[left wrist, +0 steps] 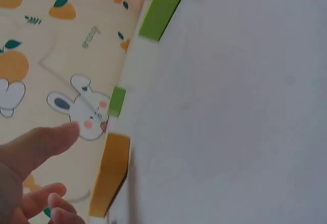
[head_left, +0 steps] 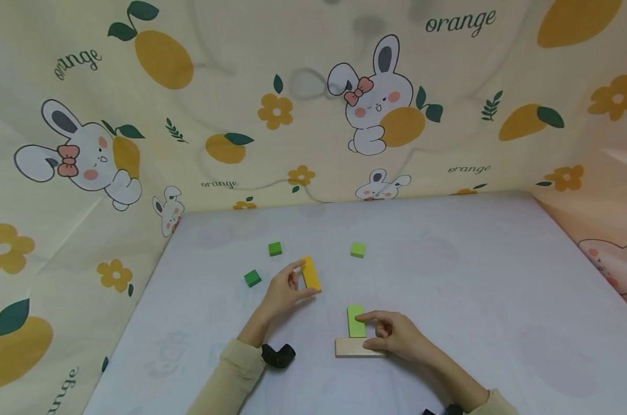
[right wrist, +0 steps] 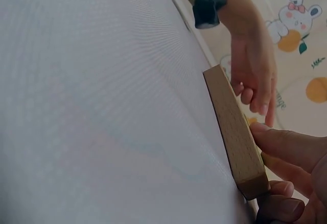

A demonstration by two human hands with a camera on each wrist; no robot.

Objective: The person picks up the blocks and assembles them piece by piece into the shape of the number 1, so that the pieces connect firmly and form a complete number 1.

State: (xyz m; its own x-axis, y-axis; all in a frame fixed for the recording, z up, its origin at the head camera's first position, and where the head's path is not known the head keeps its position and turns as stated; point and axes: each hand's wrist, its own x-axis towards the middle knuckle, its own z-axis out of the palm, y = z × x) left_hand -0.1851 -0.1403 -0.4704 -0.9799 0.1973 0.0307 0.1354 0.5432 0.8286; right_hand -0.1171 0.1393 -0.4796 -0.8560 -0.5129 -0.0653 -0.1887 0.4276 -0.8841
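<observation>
Beside a yellow block (head_left: pixel 310 275), my left hand (head_left: pixel 284 291) spreads thumb and index finger along its two ends. The left wrist view shows a gap between the thumb (left wrist: pixel 56 138) and that block, which lies on the white surface. My right hand (head_left: pixel 399 336) reaches over a light green block (head_left: pixel 355 328) and a plain wooden block (head_left: pixel 350 348) that touch in a T shape. Its index fingertip is over the green block and its thumb over the wooden one. In the right wrist view, fingers stand close behind the wooden block; their exact contact is partly hidden.
Two dark green cubes (head_left: pixel 275 249) lie to the left, beyond my left hand. A light green cube (head_left: pixel 358 249) stands farther back on the white tabletop (head_left: pixel 474 276). A patterned cloth (head_left: pixel 313 144) with rabbits and oranges hangs behind and on both sides.
</observation>
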